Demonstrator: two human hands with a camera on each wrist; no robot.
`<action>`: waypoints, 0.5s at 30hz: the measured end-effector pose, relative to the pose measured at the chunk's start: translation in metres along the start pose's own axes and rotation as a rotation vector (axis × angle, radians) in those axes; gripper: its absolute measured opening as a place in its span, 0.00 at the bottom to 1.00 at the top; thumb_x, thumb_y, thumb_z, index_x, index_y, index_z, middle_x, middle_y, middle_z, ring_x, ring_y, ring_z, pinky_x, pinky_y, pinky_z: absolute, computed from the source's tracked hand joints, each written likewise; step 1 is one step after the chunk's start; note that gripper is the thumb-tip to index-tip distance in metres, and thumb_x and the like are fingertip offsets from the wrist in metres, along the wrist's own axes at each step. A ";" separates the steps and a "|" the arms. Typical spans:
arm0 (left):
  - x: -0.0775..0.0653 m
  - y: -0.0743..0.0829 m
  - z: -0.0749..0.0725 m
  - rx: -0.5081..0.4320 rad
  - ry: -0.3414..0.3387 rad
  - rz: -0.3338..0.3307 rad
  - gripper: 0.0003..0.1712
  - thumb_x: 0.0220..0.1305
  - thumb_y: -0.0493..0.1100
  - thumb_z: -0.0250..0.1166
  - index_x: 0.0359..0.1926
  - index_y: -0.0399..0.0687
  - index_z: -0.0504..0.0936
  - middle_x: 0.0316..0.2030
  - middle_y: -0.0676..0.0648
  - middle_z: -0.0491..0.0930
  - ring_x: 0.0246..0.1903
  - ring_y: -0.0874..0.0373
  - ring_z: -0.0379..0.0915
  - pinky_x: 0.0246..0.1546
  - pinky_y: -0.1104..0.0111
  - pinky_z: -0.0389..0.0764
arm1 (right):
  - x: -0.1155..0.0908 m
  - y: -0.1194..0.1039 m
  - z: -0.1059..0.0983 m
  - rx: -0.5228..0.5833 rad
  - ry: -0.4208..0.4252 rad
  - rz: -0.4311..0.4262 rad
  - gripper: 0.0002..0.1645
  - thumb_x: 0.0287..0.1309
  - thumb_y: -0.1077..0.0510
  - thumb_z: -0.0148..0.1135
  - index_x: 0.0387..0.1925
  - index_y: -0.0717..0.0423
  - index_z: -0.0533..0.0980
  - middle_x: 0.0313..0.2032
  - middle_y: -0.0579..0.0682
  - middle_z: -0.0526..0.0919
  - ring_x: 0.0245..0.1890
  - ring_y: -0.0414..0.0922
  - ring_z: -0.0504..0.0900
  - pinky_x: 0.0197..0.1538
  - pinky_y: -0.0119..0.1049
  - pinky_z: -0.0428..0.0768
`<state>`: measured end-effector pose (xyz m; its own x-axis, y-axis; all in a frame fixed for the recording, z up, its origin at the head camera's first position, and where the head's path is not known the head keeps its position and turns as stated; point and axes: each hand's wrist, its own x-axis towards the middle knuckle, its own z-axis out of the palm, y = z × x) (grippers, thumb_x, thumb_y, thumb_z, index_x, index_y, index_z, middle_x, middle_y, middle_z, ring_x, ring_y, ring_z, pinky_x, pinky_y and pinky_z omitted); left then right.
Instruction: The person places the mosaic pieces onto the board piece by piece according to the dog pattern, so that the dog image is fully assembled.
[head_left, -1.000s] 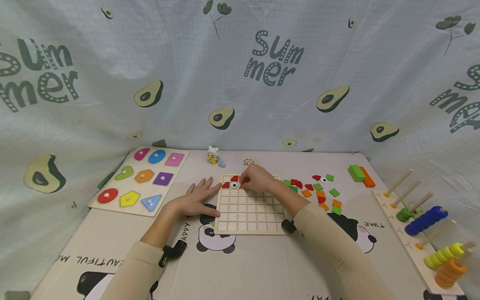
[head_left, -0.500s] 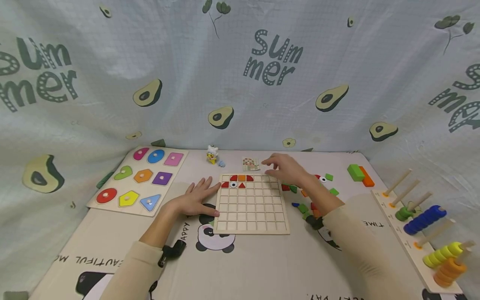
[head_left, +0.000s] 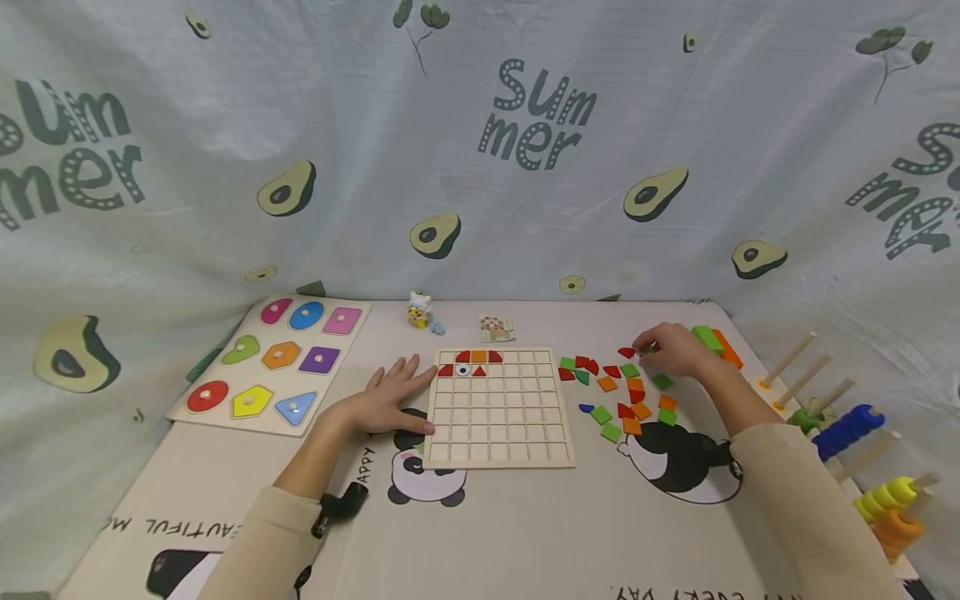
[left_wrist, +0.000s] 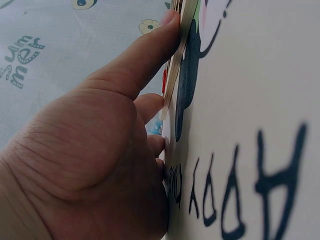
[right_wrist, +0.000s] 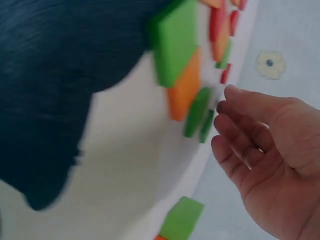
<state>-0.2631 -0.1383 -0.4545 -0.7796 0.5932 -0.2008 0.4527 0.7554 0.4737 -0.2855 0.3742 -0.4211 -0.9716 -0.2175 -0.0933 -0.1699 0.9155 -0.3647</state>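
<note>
My left hand (head_left: 386, 402) lies with its fingers spread at the left edge of a wooden grid board (head_left: 498, 429); in the left wrist view its thumb tip (left_wrist: 171, 19) touches that edge. Red pieces, an orange square (head_left: 478, 357) and an eye tile (head_left: 462, 370) fill several cells at the board's upper left. My right hand (head_left: 670, 350) is over the far right of the loose pieces, thumb and fingers bent close together beside a red piece (head_left: 626, 353). Something whitish shows by its fingertips in the blurred right wrist view; whether they pinch it is unclear.
Loose green, red and orange tiles (head_left: 607, 384) lie right of the board. A pattern card (head_left: 497, 327) and a small figurine (head_left: 418, 312) stand behind it. A shape puzzle (head_left: 247, 372) is at left; green and orange blocks (head_left: 707, 337) and a ring stacker (head_left: 847, 429) are at right.
My right hand has left the board and moved right to the loose pieces. A red triangle shows in the cell it covered. My left hand has stayed at the board's edge.
</note>
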 end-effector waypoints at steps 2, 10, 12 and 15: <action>0.000 0.000 0.000 -0.004 0.002 0.001 0.58 0.50 0.72 0.64 0.76 0.60 0.48 0.76 0.41 0.35 0.74 0.41 0.23 0.68 0.41 0.28 | 0.000 0.003 0.004 0.002 0.000 0.012 0.14 0.58 0.62 0.64 0.46 0.60 0.82 0.42 0.54 0.84 0.40 0.51 0.77 0.48 0.50 0.79; 0.000 -0.003 0.002 -0.007 0.012 0.007 0.58 0.50 0.72 0.64 0.76 0.60 0.49 0.76 0.41 0.36 0.73 0.40 0.24 0.68 0.40 0.29 | 0.002 0.001 0.004 -0.001 0.010 0.020 0.07 0.56 0.63 0.66 0.38 0.55 0.83 0.36 0.51 0.81 0.36 0.50 0.75 0.41 0.44 0.79; -0.001 -0.002 0.001 -0.010 0.009 0.008 0.58 0.50 0.72 0.64 0.76 0.60 0.49 0.76 0.41 0.36 0.73 0.40 0.24 0.68 0.40 0.28 | 0.004 -0.002 0.001 0.006 0.002 0.001 0.04 0.56 0.63 0.66 0.35 0.55 0.83 0.33 0.50 0.80 0.35 0.49 0.74 0.39 0.41 0.78; -0.001 -0.001 0.000 -0.008 0.011 0.010 0.58 0.51 0.72 0.64 0.76 0.60 0.49 0.76 0.41 0.36 0.73 0.39 0.24 0.68 0.40 0.29 | 0.010 -0.013 -0.002 0.066 0.004 -0.038 0.03 0.58 0.62 0.66 0.35 0.55 0.82 0.30 0.49 0.81 0.32 0.49 0.74 0.37 0.38 0.77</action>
<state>-0.2629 -0.1393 -0.4552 -0.7798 0.5978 -0.1862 0.4572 0.7468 0.4830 -0.2938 0.3607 -0.4150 -0.9654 -0.2499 -0.0747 -0.1953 0.8824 -0.4281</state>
